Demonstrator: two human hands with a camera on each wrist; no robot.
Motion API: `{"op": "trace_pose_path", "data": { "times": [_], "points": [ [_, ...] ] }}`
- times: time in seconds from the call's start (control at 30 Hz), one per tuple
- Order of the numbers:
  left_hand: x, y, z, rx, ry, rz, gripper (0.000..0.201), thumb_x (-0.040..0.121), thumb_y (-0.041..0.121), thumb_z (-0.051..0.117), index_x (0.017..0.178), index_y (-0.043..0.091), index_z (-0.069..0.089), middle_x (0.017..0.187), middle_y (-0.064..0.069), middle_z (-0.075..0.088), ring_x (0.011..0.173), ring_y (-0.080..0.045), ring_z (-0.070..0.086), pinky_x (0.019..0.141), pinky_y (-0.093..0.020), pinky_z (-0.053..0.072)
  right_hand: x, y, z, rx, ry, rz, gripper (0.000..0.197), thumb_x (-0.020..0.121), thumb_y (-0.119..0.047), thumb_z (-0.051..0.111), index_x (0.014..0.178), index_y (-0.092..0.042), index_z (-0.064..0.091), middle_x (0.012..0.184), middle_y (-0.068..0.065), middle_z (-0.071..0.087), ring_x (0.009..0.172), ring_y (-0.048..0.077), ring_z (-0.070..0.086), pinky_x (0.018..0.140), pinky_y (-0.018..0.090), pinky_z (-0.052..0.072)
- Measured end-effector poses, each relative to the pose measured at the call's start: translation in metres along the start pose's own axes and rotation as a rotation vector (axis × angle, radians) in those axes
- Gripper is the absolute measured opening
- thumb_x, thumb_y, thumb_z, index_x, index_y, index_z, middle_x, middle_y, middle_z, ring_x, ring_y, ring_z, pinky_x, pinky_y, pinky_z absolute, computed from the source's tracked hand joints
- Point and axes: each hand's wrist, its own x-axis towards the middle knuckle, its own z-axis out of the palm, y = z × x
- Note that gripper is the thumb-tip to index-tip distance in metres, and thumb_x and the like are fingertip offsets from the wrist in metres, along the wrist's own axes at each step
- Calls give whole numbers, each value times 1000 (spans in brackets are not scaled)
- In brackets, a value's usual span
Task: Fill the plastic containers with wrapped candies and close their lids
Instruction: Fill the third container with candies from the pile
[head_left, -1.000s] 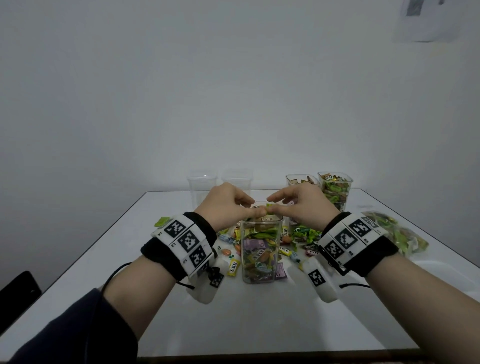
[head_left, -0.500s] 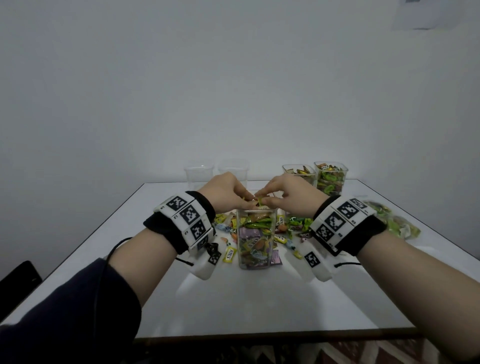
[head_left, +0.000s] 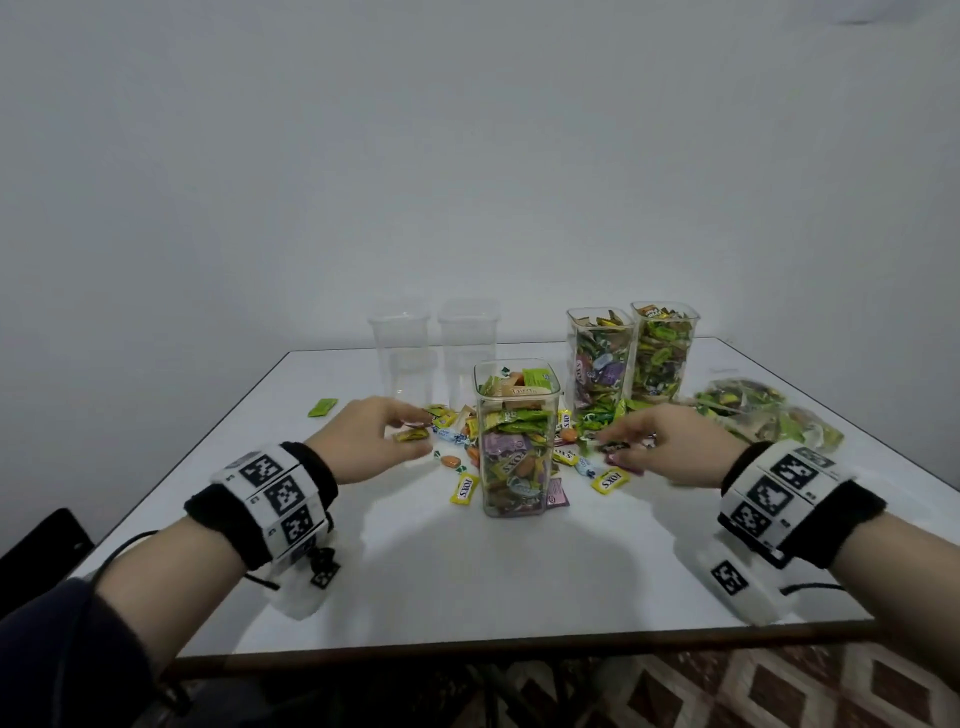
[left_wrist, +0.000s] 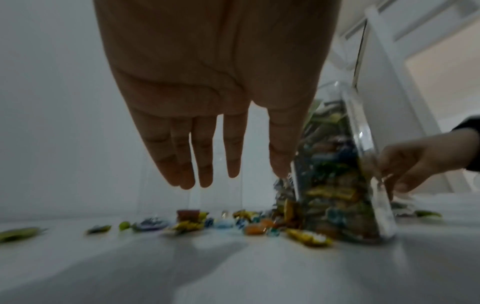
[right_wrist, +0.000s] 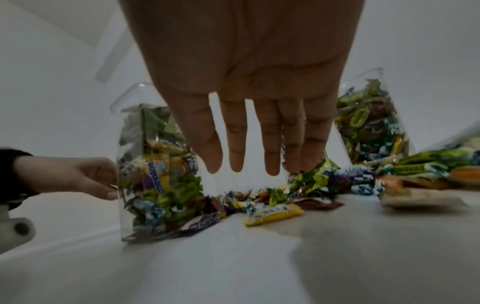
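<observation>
Jar (head_left: 516, 441), frame centre, nearly full, lid off. Both hands have dropped from its mouth to the candies (head_left: 605, 480) at its base: left hand (head_left: 371, 441) and right hand (head_left: 667, 447) spread, fingers straight, holding nothing. Next handful is likely due.

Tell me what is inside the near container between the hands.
The near container holds wrapped candies almost to its open rim: green, purple, yellow and orange wrappers. Candies in the middle are hidden by the outer ones.
</observation>
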Motion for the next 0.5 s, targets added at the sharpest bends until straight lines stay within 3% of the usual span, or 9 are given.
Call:
{"op": "trace_pose_path", "data": {
  "times": [0.1,0.2,0.37,0.5],
  "points": [
    [5,-15,8,180,-191,-113,56,85,42,66,137,25,50,142,2,48,131,-14,41,101,-23,32,5,2,8,-126,-137,19,37,88,-27,65,124,-26,61,125,-8,60,109,7,56,86,15,38],
    [16,-25,14,272,-293,-168,68,85,49,63,144,24,39,151,2,35,139,-16,31,111,-28,25,16,2,13,-166,-159,14,41,86,-27,66,126,-25,59,131,-5,57,112,12,54,88,18,38],
    [39,-31,24,321,-285,-195,75,87,47,61,149,21,27,153,-5,33,139,-22,31,110,-30,28,36,6,30,-327,-225,62,68,83,-41,67,142,-29,36,133,7,49,119,23,49,99,32,42],
    [58,-38,26,306,-249,-217,80,87,43,63,150,16,22,154,-6,30,140,-23,30,111,-30,27,52,10,33,-330,-250,58,77,81,-40,69,145,-29,29,135,8,43,122,24,46,101,33,40]
  ]
}}
